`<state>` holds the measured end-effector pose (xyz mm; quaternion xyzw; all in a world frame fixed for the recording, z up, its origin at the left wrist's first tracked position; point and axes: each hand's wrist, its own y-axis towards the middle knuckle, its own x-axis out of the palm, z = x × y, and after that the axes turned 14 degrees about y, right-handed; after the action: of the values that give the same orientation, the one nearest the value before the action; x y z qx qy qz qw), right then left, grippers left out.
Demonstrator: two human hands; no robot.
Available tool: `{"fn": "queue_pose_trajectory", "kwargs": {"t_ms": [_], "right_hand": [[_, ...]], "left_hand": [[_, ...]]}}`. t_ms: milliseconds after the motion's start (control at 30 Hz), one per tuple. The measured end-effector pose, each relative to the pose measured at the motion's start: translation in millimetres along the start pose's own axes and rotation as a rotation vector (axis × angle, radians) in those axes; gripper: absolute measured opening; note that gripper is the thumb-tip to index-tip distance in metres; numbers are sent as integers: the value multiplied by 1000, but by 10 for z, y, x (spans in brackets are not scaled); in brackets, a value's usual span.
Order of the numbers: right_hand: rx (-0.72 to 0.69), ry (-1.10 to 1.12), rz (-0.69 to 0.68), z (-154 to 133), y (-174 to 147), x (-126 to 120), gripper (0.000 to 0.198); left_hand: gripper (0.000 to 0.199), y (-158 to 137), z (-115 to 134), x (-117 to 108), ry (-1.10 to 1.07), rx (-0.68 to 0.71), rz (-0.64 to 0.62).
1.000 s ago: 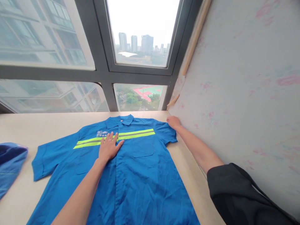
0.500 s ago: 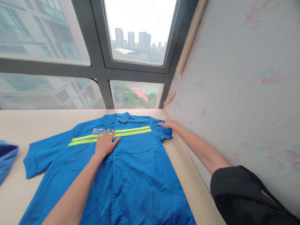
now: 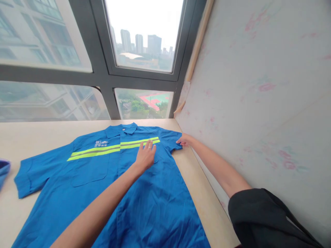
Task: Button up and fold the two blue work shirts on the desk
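Note:
A blue short-sleeved work shirt (image 3: 93,196) lies spread out, front up, with its collar towards the window. Yellow-green reflective stripes cross its chest, and white lettering shows on one side of it. My left hand (image 3: 146,155) is over the chest just below the stripe, fingers apart and holding nothing; whether it touches the cloth I cannot tell. At the right sleeve's hem, my right hand (image 3: 185,139) has its fingers closed on the edge of the shirt. The shirt's lower end runs out of view.
The shirt rests on a pale wooden surface (image 3: 204,203). A grey-framed window (image 3: 144,77) stands behind it, and a flower-patterned wall (image 3: 232,113) rises close on the right. Part of another blue cloth item (image 3: 3,169) shows at the left edge.
My left hand has moved right across the chest, off the middle front, uncovering the lettering. My right hand stays at the sleeve hem. The view has shifted slightly to the right.

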<state>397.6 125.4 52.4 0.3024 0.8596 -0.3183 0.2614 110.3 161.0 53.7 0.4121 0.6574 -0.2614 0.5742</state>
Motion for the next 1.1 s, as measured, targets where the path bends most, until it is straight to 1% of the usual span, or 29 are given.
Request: {"fn": "queue_pose_trajectory", "kwargs": {"t_ms": [67, 167, 233, 333, 400, 533, 600, 700, 833, 867, 933, 1033, 1100], "right_hand": [[-11, -6, 24, 1, -7, -30, 23], [-71, -25, 89, -46, -6, -137, 12], [-125, -28, 139, -101, -5, -206, 12], [-150, -3, 148, -174, -34, -233, 19], [-119, 35, 95, -192, -86, -206, 22], [-35, 160, -91, -158, -235, -166, 29], [-16, 221, -129, -132, -285, -186, 26], [-14, 274, -74, -106, -296, -232, 18], [-11, 346, 4, -83, -265, -200, 14], [-11, 371, 16, -77, -265, -168, 13], [-11, 436, 23, -62, -277, -89, 14], [-13, 552, -17, -16, -320, 21, 25], [-28, 616, -42, 42, -350, 64, 33]], "left_hand": [[52, 111, 276, 1, -56, 56, -18], [57, 168, 550, 133, -136, 79, -82], [58, 138, 646, 252, -160, 63, -93], [58, 62, 700, 378, -161, 41, -27], [58, 33, 704, 407, -154, 41, -6], [58, 27, 702, 400, -129, 30, -21], [58, 27, 700, 397, -123, 29, -25], [58, 32, 672, 384, -131, 35, -18], [58, 129, 570, 297, -160, 49, 7], [57, 179, 535, 268, -163, 28, 1], [53, 306, 456, 226, -170, -58, -53], [49, 531, 329, 235, -180, -201, -162], [52, 682, 256, 283, -186, -254, -200]]}}
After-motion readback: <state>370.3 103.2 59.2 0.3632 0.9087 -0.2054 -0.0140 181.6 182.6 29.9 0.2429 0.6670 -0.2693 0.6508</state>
